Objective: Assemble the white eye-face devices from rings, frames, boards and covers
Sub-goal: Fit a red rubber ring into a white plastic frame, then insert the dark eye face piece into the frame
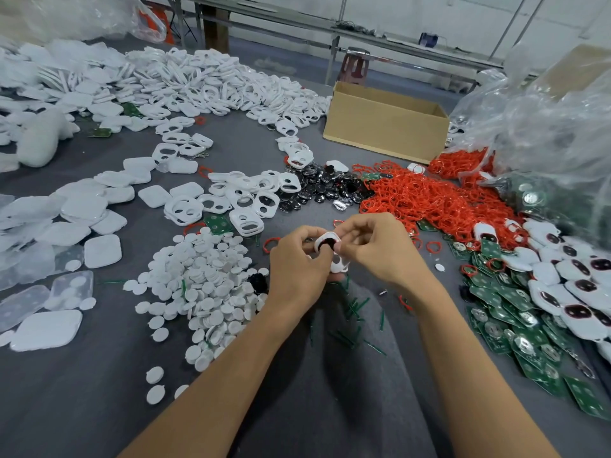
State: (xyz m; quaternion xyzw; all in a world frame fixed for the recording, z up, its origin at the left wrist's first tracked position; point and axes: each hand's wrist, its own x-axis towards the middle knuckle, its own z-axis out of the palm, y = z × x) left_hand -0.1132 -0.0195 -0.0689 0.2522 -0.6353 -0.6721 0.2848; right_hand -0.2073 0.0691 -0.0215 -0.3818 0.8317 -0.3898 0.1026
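Pinching a white eye-face frame [330, 242] between both hands, a person works above a grey cloth-covered surface [99, 391] strewn with parts. The left hand [297, 259] curls its fingers round the frame's left edge, while the right hand [373, 246] grips the right side between thumb and fingertips. The frame is held clear of the surface, at the centre of the view, with a dark lens showing in its upper opening and the lower opening open.

A heap of white round discs [205, 282] lies just left of the left forearm. Beyond it sits a cluster of empty white frames [244, 200], with smooth white covers [99, 206] spread further left. Glossy dark lenses [317, 186] are piled ahead of the hands, beside a broad tangle of red rings [429, 196]. Green circuit boards [515, 325] fan out at right, overlapped by finished white devices [575, 285] with dark eyes. An open cardboard box [386, 127] stands behind the rings, near a crumpled clear plastic bag [545, 127]
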